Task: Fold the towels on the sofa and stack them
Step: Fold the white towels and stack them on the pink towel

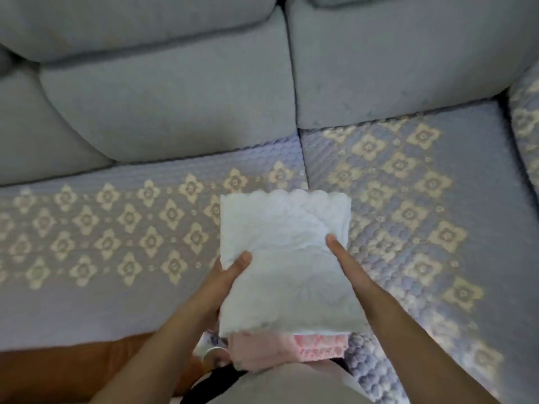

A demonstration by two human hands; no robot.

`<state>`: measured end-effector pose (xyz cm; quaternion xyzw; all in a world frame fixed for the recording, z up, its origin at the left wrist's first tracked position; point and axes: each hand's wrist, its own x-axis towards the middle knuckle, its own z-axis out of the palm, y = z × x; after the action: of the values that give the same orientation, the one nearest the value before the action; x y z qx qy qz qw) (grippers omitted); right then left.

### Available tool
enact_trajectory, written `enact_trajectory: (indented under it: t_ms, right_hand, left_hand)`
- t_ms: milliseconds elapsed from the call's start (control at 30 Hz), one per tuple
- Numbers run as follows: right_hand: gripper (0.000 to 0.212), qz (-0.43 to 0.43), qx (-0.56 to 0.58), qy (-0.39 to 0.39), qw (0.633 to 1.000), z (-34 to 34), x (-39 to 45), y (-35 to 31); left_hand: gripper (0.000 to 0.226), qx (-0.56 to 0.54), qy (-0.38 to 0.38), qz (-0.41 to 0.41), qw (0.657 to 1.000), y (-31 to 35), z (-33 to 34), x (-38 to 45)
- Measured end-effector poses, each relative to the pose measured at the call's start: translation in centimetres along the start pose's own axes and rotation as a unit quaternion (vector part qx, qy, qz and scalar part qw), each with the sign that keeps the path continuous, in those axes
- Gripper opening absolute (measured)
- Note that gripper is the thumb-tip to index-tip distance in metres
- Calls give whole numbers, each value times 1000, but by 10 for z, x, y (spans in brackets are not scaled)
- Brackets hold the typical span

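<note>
Both forearms reach fwd; left hand (pixel 230 272) and right hand (pixel 344 258) clamp the white folded towel (pixel 285 258), thumbs on top.

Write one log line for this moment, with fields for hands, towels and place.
hands: left and right grip white towel sides | towels: white folded, pink towel beneath | place: over sofa

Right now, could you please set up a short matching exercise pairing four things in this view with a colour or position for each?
Things:
1. white towel
2. pink towel
3. left hand
4. right hand

Descriptions:
A. grips the white towel's right edge
B. folded, with a scalloped far edge
C. grips the white towel's left edge
D. lies beneath the white towel, peeking out at the near end

Pairs: 1-B, 2-D, 3-C, 4-A
</note>
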<state>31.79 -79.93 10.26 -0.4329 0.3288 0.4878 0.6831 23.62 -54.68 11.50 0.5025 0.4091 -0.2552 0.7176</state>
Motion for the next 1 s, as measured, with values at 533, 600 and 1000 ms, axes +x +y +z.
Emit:
enact_trajectory:
  t_ms: [533, 600, 1000]
  right_hand:
    - [49, -107, -193, -113, 969, 521, -45, 267]
    - [47, -120, -215, -111, 963, 570, -46, 287]
    - [57, -72, -252, -171, 950, 776, 46, 379]
  left_hand:
    - [75, -128, 87, 181, 971, -19, -516, -265]
    - [79, -125, 87, 195, 969, -5, -563, -292]
    - [81, -177, 154, 200, 951, 0, -779, -338]
